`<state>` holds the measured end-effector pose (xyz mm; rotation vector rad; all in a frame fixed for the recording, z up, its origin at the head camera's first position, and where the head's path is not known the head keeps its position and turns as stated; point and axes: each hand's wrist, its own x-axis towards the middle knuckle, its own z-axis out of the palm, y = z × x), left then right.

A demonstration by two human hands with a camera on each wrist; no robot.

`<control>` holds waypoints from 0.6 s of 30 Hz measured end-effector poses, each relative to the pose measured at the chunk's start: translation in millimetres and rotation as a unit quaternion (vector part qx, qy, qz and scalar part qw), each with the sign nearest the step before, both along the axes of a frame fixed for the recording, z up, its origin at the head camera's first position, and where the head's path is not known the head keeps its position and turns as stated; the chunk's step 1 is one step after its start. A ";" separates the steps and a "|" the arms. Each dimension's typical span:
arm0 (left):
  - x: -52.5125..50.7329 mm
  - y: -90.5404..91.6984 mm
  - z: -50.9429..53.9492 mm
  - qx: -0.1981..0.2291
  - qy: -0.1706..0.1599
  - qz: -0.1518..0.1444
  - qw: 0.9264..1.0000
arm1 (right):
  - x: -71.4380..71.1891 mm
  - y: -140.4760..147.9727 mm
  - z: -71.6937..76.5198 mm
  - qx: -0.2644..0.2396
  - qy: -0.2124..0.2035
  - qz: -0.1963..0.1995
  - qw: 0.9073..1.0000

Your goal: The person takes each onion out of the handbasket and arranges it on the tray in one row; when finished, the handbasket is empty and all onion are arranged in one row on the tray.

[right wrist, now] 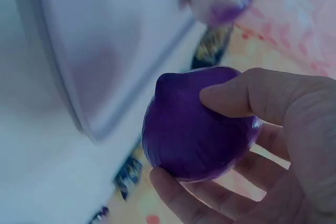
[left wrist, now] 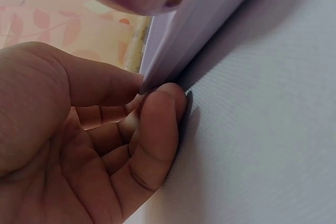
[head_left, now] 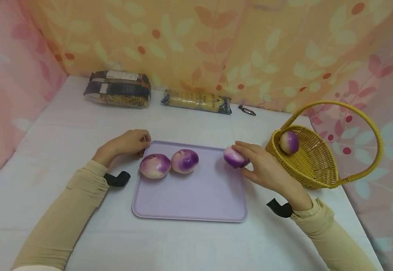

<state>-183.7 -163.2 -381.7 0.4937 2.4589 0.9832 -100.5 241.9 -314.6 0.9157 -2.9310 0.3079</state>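
My left hand (head_left: 131,142) pinches the far left corner of a light purple tray (head_left: 189,199). In the left wrist view, the thumb touches the rim while curled fingers lie low against the table. My right hand (head_left: 262,165) holds a glossy purple-and-white onion (right wrist: 197,127), with thumb and fingers on opposite sides. In the head view, this onion is over the tray's far right corner; a gap shows between it and the tray in the right wrist view. Two similar onions, a left one (head_left: 155,166) and a right one (head_left: 185,161), sit side by side at the tray's left.
A yellow wicker basket (head_left: 318,165) with a tall handle stands at the right, one onion (head_left: 289,142) inside. Along the back lie a dark pasta bag (head_left: 118,89), a long spaghetti pack (head_left: 196,101) and a small wrapped candy (head_left: 247,110). Patterned curtains border the white table.
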 end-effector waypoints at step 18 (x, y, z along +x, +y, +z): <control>2.0 1.5 4.3 -0.008 -0.001 -0.002 1.000 | 7.9 -15.1 -38.1 -0.013 0.020 0.011 1.000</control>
